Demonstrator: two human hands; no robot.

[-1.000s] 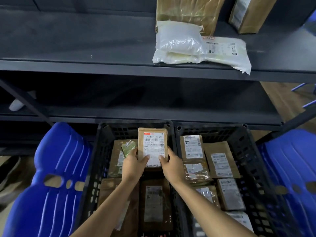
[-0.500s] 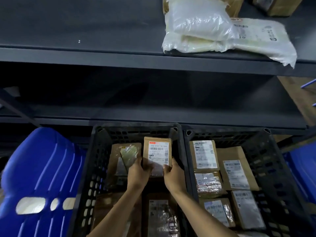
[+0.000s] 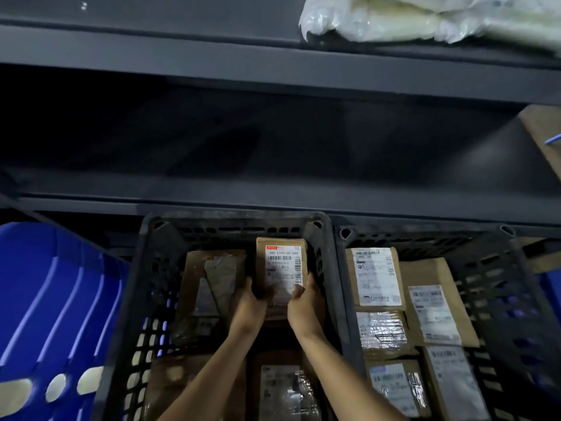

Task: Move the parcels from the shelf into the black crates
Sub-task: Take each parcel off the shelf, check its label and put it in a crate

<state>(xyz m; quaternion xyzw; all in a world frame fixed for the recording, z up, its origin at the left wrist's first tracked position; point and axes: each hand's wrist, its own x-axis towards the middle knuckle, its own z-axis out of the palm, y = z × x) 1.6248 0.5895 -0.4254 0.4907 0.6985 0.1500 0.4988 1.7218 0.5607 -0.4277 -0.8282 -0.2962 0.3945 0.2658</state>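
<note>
My left hand [image 3: 249, 305] and right hand [image 3: 305, 305] grip one brown parcel [image 3: 280, 262], fingers [image 3: 299, 291] curled round its lower edge, inside the left crate [image 3: 233, 218] of two black ones. The right crate [image 3: 425, 235] shows five parcels [image 3: 376, 275] lying flat.

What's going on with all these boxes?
A person is packing parcels into crates. Their left hand and right hand grip the near end of a brown parcel, label up, at the far end of the left black crate, beside other parcels already in there. The right black crate next to it holds several labelled parcels too. White bags lie on the shelf above, not yet moved.
</note>
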